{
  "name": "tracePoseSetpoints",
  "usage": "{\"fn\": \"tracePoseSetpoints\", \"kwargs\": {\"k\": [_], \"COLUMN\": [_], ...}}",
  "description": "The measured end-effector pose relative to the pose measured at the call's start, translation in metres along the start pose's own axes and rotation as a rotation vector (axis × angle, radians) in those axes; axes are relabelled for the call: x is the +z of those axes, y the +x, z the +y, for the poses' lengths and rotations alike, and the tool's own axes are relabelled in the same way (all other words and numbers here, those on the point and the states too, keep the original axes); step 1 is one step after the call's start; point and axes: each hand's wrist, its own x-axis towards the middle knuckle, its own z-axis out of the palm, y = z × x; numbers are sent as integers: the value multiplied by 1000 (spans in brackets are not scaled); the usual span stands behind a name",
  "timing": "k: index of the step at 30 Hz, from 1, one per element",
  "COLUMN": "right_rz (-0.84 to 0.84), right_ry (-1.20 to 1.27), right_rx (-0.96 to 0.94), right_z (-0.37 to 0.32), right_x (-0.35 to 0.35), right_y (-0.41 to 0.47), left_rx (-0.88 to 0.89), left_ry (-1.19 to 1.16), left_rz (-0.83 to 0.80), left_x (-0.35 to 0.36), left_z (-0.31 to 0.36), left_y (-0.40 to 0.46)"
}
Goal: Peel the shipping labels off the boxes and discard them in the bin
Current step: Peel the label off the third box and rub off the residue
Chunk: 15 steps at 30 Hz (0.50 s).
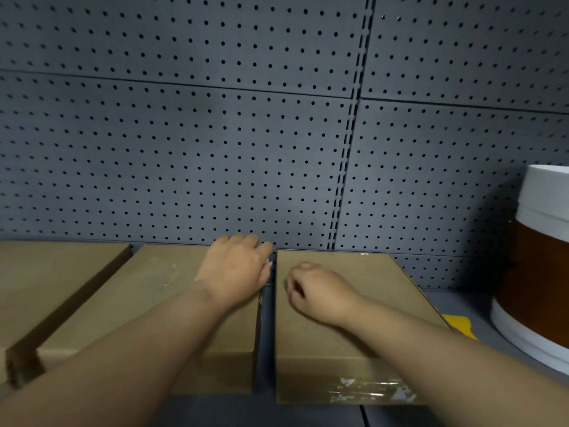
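Left hand [235, 266]: it is lying on the far right corner of the middle box [160, 303], fingers curling over the far edge and toward the gap between boxes. A small pale bit is showing at its thumb side, too small to identify, so whether it is pinching anything cannot be told.

Right hand [314, 291]: it is resting on top of the right box [354, 303], near that box's left edge, fingers curling under with the tips hidden. Whether it is gripping something cannot be told.

Boxes: three plain brown cardboard boxes are sitting side by side on a grey shelf [462, 303], their far ends close to the pegboard. The left box [46, 278] is angling slightly and is lying just beside the middle one. A narrow gap is separating the middle and right boxes.

Labels: no whole label is in sight. Torn white scraps [372, 389] under clear tape are clinging to the near face of the right box. Faint pale specks are marking the top of the middle box.

Bin [535, 260]: a round white and brown container is standing at the right edge of the shelf, well apart from the hands.

Yellow thing [460, 323]: it is lying on the shelf between the right box and the bin, partly hidden by the right forearm.

Pegboard [215, 134]: grey perforated panels are filling the background.
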Motion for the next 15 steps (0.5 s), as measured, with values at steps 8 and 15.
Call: {"fn": "tracePoseSetpoints", "kwargs": {"k": [8, 15], "right_rz": [-89, -10], "right_ry": [-67, -62], "right_rx": [168, 169], "right_z": [66, 24], "right_x": [-20, 10], "right_y": [-7, 32], "left_rx": [-11, -48], "left_ry": [-27, -26], "left_rz": [22, -15], "left_x": [-1, 2], "left_z": [-2, 5], "left_y": [0, 0]}}
